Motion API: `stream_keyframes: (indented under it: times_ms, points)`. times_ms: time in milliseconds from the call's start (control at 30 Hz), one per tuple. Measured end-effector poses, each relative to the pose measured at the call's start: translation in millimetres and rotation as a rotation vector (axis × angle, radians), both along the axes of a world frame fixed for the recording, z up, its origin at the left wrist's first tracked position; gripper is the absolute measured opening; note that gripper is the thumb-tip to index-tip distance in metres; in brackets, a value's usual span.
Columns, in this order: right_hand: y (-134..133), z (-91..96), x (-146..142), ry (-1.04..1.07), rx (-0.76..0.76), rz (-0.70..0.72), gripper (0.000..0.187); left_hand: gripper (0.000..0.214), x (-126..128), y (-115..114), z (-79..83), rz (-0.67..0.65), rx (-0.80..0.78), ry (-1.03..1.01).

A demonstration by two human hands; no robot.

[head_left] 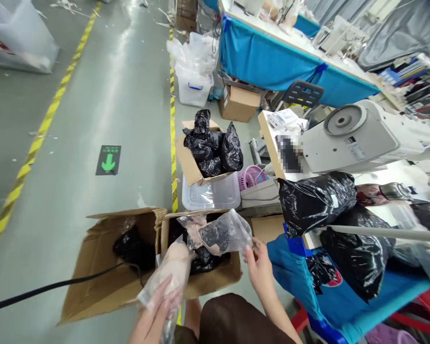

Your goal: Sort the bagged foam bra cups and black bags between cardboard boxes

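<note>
My left hand (pixel 156 313) is wrapped round a clear plastic bag with pale pink fabric (pixel 170 273) inside, held low in front of my lap. My right hand (pixel 258 264) pinches the edge of a second clear bag holding dark and pink fabric (pixel 220 233). That bag hangs over an open cardboard box (pixel 215 279) with dark packets in it. A second open cardboard box (pixel 103 279) stands beside it on the left with a black bag inside.
A black cable (pixel 50 286) runs from the left into the left box. Large black plastic bags (pixel 317 200) lie on a blue-covered table at right beside a white sewing machine (pixel 354 136). Farther off stand another box of black bags (pixel 209 150), a clear bin (pixel 211 193) and yellow floor lines (pixel 39 136).
</note>
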State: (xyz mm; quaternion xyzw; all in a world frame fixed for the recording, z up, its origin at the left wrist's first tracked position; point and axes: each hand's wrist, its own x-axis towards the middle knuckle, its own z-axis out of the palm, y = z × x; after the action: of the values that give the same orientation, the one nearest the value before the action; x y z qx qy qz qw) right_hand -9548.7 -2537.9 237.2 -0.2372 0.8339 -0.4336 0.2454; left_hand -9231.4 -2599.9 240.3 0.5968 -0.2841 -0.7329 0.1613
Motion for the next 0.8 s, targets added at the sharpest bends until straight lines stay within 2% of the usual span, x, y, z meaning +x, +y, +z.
stream_keyframes:
  times_ms: [67,100,167,233,267,300,367,400,467,567,633,700,733,800]
  points:
    - [15.6,20.9,29.3,-0.044,0.103,0.163,0.066,0.075,5.0,-7.1,30.1,-0.123,-0.061,0.012]
    - [19.4,36.3,48.0,-0.081,0.101,0.249,0.067,0.073,7.3,-9.6,45.4,-0.205,-0.108,0.034]
    - [20.5,75.5,90.0,-0.191,0.025,0.427,0.065,0.063,10.8,-11.2,75.8,-0.361,-0.237,0.072]
    - [16.5,119.3,130.7,-0.305,-0.067,0.592,0.08,0.05,12.5,-7.6,105.2,-0.449,-0.364,0.09]
    - [14.0,139.7,147.7,-0.317,-0.101,0.637,0.081,0.044,12.8,-4.1,119.4,-0.48,-0.412,0.099]
    - [11.8,157.8,161.2,-0.296,-0.119,0.646,0.07,0.04,12.9,0.3,133.3,-0.514,-0.443,0.114]
    - [8.8,185.4,177.8,-0.197,-0.123,0.575,0.035,0.036,13.9,10.5,160.0,-0.592,-0.485,0.171]
    - [8.2,195.2,181.6,-0.162,-0.116,0.524,0.031,0.036,15.4,15.7,173.0,-0.622,-0.504,0.204]
    - [7.8,210.1,184.8,-0.18,-0.11,0.467,0.037,0.041,22.0,24.3,198.9,-0.653,-0.544,0.24]
    - [6.5,233.9,189.8,-0.349,-0.146,0.47,0.037,0.056,45.3,27.0,241.6,-0.706,-0.631,0.2]
    - [5.1,257.9,195.1,-0.484,-0.224,0.454,0.035,0.062,70.2,19.0,270.9,-0.759,-0.685,0.243]
    - [4.5,289.3,199.0,-0.616,-0.312,0.422,0.031,0.046,97.5,3.7,293.8,-0.693,-0.674,0.364]
    - [4.6,306.5,199.7,-0.68,-0.353,0.419,0.028,0.037,109.3,-5.7,300.4,-0.573,-0.642,0.417]
    - [5.6,340.0,199.6,-0.823,-0.438,0.432,0.024,0.038,123.6,-24.3,301.6,-0.13,-0.558,0.437]
